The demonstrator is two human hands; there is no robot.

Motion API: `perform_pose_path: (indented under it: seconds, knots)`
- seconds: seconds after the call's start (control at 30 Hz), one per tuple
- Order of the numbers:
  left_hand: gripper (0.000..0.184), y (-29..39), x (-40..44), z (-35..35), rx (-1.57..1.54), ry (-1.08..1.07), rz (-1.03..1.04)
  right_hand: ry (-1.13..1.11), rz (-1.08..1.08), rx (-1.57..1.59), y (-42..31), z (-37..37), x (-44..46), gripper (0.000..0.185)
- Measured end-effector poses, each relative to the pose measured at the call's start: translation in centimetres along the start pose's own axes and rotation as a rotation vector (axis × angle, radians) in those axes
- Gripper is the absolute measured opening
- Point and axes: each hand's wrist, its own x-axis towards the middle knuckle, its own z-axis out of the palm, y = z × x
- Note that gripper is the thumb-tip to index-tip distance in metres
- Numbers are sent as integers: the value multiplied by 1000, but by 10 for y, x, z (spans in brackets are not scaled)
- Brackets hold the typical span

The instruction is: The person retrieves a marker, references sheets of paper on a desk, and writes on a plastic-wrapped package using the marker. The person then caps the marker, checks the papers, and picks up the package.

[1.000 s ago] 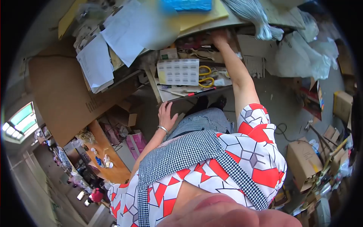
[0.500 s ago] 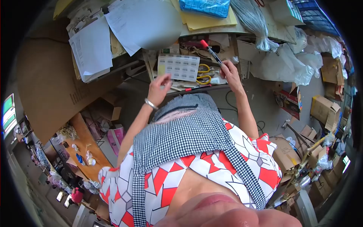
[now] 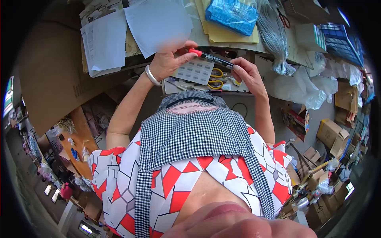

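A black marker pen (image 3: 217, 60) with a red cap is held crosswise above an open drawer. The fingers of my right hand (image 3: 249, 77) pinch its plain end. At the other end, the thumb and fingers of my left hand (image 3: 163, 65) close around the red cap. Below the pen, a sheet of printed labels (image 3: 193, 72) lies in the drawer, partly hidden by my left hand. Beside the sheet are scissors with yellow handles (image 3: 216, 85).
Papers (image 3: 105, 43) lie at the back left of the desk. A blue wrapped pack (image 3: 231, 16) rests on yellow sheets, near a bundle of grey cord (image 3: 273, 35). Plastic bags (image 3: 299, 75) hang at the right. A large cardboard sheet (image 3: 51, 75) stands at the left.
My left hand has moved up and right to the pen's red cap and closed on it. The pen has tilted closer to level, still in my right hand.
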Motion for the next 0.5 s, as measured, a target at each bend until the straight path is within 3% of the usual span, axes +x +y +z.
perform_pose_path:
  seconds: [0.13, 0.2, 0.23, 0.33, 0.43, 0.47, 0.5]
  knots:
    - [20, 24, -9, -25, 195, -31, 129, -1, -46, 99, -33, 19, 16, 21]
    - [17, 42, -36, -44, 189, 7, 78, -94, -43, 463, -33, 46, 26, 20]
    - [17, 44, -47, -46, 110, 54, 87, -23, 6, 605, -46, 75, 25, 24]
    - [20, 42, -60, -58, 275, 83, 169, -242, 119, 833, -47, 121, 56, 30]
    - [33, 63, -87, -68, 378, -26, -57, -180, 213, 625, -79, 157, 60, 35]
    - [39, 64, -95, -63, 370, -32, -80, -2, 61, 317, -92, 174, 51, 35]
    - [42, 69, -103, -58, 394, 72, -97, -47, -73, 198, -102, 181, 48, 35]
